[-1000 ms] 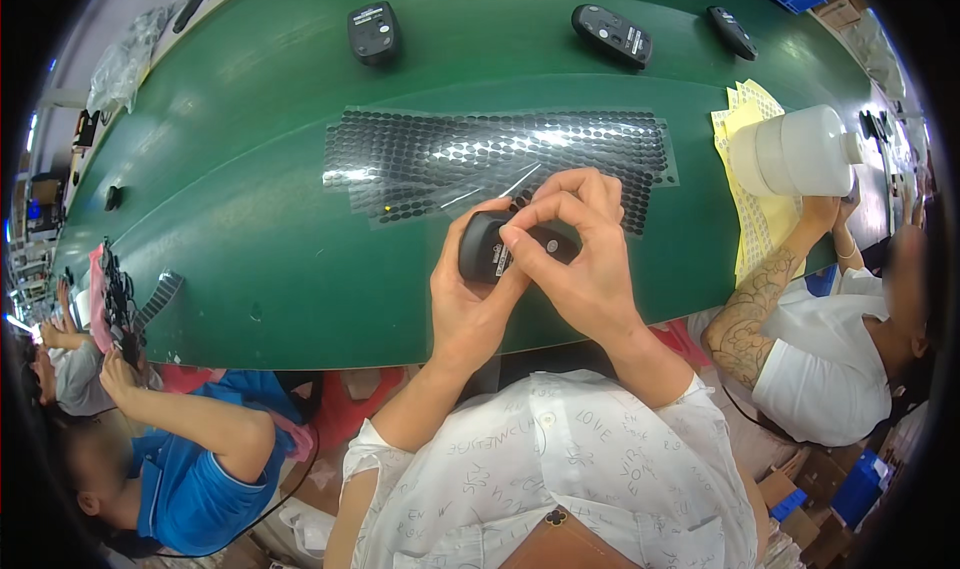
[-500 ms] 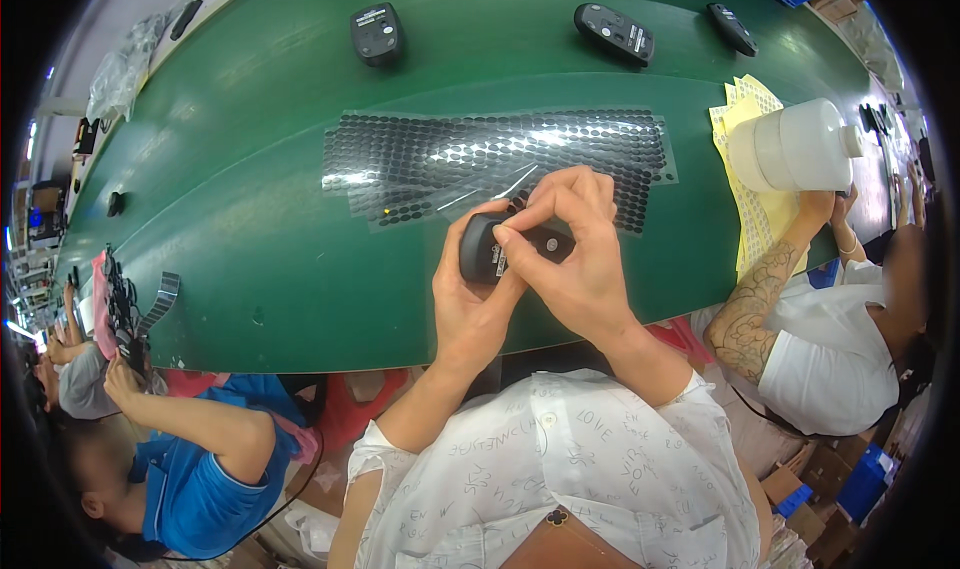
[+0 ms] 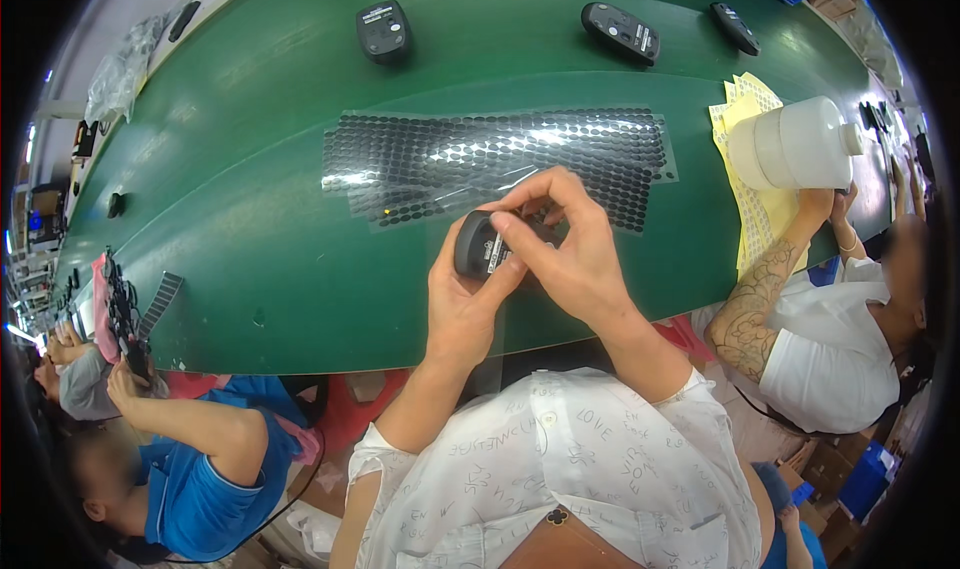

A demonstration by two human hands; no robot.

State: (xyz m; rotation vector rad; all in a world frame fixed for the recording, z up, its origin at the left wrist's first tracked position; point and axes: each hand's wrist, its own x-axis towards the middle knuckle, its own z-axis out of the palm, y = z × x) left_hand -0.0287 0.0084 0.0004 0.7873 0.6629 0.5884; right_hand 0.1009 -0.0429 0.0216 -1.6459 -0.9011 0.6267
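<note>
A black computer mouse [image 3: 475,254] is held bottom side up just beyond the near table edge. My left hand [image 3: 458,309] grips its left side, the thumb on the near side. My right hand [image 3: 575,254] is closed over the mouse's right half, thumb and fingertips pressed to its underside. Those fingers hide that half, and I cannot tell if a small piece is under them. Directly beyond lie overlapping clear sheets [image 3: 480,149] covered with rows of black oval pads.
Two mice [image 3: 385,32] [image 3: 622,34] and a third mouse [image 3: 735,29] lie farther back on the green surface [image 3: 250,159]. Yellow sticker sheets [image 3: 755,234] lie at right under a white plastic bottle [image 3: 790,144]. Co-workers sit at left [image 3: 200,469] and right [image 3: 830,349].
My right hand has gone from a thumb-and-finger pinch above the mouse to pressing on its underside. The mice farther back have shifted slightly right, while the clear sheets stay put.
</note>
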